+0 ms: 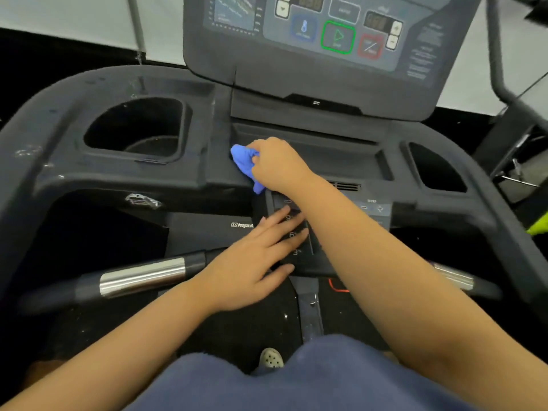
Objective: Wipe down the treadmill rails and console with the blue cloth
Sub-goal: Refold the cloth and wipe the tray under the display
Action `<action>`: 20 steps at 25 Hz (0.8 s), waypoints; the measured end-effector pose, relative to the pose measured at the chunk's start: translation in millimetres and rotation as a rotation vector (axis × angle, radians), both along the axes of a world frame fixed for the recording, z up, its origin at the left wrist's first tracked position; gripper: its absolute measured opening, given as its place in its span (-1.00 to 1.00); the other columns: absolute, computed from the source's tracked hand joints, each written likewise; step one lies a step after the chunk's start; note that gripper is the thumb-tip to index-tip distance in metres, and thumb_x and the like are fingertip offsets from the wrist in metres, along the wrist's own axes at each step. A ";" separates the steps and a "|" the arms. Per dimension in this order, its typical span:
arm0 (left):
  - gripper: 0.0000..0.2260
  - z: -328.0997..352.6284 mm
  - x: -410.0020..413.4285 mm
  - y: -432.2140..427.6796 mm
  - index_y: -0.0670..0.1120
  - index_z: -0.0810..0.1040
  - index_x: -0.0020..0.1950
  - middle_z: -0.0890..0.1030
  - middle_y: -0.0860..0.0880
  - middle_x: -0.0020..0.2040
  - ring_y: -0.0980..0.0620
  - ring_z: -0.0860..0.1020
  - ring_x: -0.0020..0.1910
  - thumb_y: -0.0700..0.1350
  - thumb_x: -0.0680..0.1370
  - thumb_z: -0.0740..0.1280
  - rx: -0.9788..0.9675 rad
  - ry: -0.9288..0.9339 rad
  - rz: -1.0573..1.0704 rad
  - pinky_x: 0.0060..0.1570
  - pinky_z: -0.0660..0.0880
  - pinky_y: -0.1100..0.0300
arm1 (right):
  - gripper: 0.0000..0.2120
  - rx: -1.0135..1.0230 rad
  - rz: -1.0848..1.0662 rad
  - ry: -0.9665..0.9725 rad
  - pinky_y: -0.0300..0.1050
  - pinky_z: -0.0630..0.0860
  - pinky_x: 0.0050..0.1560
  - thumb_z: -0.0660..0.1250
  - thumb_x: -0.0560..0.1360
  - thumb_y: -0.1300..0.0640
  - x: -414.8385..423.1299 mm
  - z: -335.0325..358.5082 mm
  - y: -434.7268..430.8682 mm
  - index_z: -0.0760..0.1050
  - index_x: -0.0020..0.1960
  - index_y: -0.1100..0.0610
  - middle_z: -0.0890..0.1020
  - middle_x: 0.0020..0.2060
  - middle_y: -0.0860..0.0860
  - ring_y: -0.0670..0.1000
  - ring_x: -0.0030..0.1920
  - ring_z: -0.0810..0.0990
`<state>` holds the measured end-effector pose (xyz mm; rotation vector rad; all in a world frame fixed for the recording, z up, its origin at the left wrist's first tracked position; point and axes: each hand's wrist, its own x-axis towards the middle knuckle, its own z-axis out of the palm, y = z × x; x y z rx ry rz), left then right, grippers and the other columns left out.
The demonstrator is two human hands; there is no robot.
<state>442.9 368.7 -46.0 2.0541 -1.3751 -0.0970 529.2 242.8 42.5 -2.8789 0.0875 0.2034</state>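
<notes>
Your right hand (277,164) clamps the blue cloth (244,164) on the console tray (341,152), left hand (255,262) flat, fingers spread; next, sweep right.

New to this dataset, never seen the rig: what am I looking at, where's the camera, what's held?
No robot here: one wide-angle camera worn on a person's head, looking down at their hands. They face the treadmill console. The right hand grips a bunched blue cloth at the left edge of the shallow tray below the screen. The left hand lies open, fingers straight over the numbered keypad strip. Left of the tray is a deep cup holder; a chrome grip sits lower left.
</notes>
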 end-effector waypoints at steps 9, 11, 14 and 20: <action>-0.56 -0.3 0.1 -0.1 0.03 0.21 0.51 0.09 0.11 0.56 0.12 -0.11 0.55 -0.01 0.61 0.06 -0.017 0.008 0.030 0.49 -0.01 0.05 | -0.72 -0.039 0.147 0.090 -0.06 0.50 0.02 0.23 0.48 0.30 -18.0 27.9 -6.9 0.54 0.17 0.18 0.63 0.07 0.09 0.09 0.07 0.58; -0.58 -0.5 -0.2 -1.0 0.01 0.30 0.47 0.18 0.08 0.53 0.06 -0.01 0.55 -0.03 0.60 0.10 -0.050 0.007 0.028 0.51 0.08 -0.02 | -0.65 -0.116 0.139 -0.009 -0.05 0.43 0.13 0.20 0.53 0.24 -12.1 7.6 6.7 0.43 0.31 0.17 0.56 0.18 0.11 0.13 0.19 0.51; -0.61 -0.2 -1.0 -2.3 0.01 0.36 0.44 0.24 0.10 0.51 0.03 0.06 0.55 0.00 0.62 0.08 -0.060 -0.009 0.040 0.45 0.11 0.04 | -0.58 0.005 0.110 -0.044 -0.05 0.39 0.18 0.14 0.59 0.19 5.0 -12.0 5.7 0.29 0.45 0.10 0.47 0.25 0.15 0.16 0.22 0.48; -0.56 4.7 -3.7 1.0 0.12 0.19 0.51 0.12 0.16 0.55 0.05 0.00 0.55 0.02 0.62 0.07 0.009 -0.029 0.070 0.47 0.02 0.16 | -0.60 0.250 0.379 0.110 -0.34 0.45 -0.04 0.18 0.55 0.27 18.0 5.0 -35.7 0.49 0.32 0.00 0.54 0.19 -0.02 -0.04 0.06 0.56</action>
